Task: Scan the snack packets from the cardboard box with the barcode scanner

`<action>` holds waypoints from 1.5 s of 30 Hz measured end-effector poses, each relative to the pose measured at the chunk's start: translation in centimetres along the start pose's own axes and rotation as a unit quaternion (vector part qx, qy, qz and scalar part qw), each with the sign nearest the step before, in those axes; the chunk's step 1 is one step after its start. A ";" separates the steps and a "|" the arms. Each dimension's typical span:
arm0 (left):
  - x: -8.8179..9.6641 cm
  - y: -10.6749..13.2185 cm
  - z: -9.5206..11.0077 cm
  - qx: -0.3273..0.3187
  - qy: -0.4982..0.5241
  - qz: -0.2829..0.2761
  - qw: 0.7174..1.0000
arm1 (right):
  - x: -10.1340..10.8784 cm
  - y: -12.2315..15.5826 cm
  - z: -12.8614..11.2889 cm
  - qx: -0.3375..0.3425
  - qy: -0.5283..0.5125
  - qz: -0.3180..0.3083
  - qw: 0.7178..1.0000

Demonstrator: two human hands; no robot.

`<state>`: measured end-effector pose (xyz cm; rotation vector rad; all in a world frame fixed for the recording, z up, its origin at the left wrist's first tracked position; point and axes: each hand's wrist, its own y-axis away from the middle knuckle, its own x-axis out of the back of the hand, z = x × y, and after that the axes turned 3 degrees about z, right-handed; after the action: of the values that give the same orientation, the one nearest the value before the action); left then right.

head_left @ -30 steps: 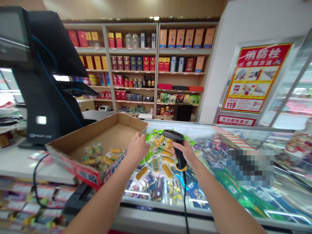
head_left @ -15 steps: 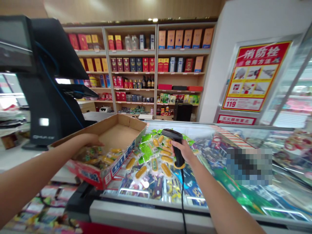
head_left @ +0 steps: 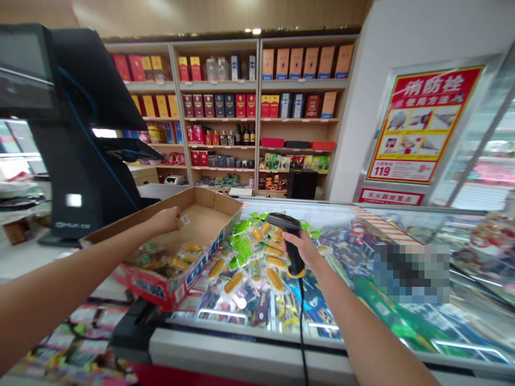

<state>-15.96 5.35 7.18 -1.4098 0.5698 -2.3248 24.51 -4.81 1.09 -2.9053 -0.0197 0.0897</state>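
Head view, at a shop checkout: the left hand (head_left: 166,221) is held out over a shallow cardboard display box (head_left: 209,201), its fingers drawn narrowly together in a pinch around a small pale slip (head_left: 184,219). Any print on the slip is too small to be read. The slip is held above the bare cardboard floor of the box, not touching it. Clear-wrapped yellow snack sticks (head_left: 161,256) are heaped in the near corner of the box, just below the forearm. The box, printed in red and blue on its outer wall, is set at a slight tilt between a white counter (head_left: 32,262) and a glass-topped chest freezer (head_left: 354,212).

The right hand (head_left: 302,251) is apart from the box, its fingers closed firmly round the handle of a black corded barcode scanner (head_left: 295,257). The scanner's head is raised over a pile of the same snack packs (head_left: 257,276) on the freezer top, and its cable (head_left: 301,332) is hung down past the freezer's front edge.

A black point-of-sale terminal (head_left: 88,134) is seen on the left. Wooden shelves (head_left: 219,110) of gift boxes and bottles are seen behind, with a red-and-yellow fire hydrant poster (head_left: 420,126) to the right.
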 end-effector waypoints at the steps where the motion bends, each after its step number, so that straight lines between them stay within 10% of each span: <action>1: 0.8 -0.3 1.0 0.013 -0.027 -0.021 0.999 | 0.0 0.0 0.0 0.002 0.001 0.000 1.000; 5: 3.1 0.7 6.8 0.078 0.181 -0.058 0.979 | 0.0 0.0 0.0 0.006 0.007 -0.001 1.000; 7: 2.8 2.8 10.2 0.109 0.392 -0.085 0.910 | 0.0 -0.1 0.0 0.001 0.005 0.000 1.000; 11: -1.6 8.3 15.6 0.107 0.637 -0.173 0.743 | 0.0 -0.2 0.2 -0.003 0.000 0.003 1.000; 14: -6.4 10.3 17.8 0.113 0.689 -0.191 0.690 | 0.1 -0.2 0.4 0.003 -0.002 0.006 1.000; 22: -14.6 9.0 16.3 0.082 0.674 -0.104 0.727 | 0.2 0.1 -0.1 0.008 0.000 -0.015 1.000; 45: -15.1 9.6 15.5 0.091 0.692 -0.134 0.704 | -0.6 0.7 -0.3 -0.010 0.012 -0.070 0.997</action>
<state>5.47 2.37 -2.54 0.6863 0.4127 -3.1975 23.93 -5.61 1.28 -2.9151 -0.2207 0.0300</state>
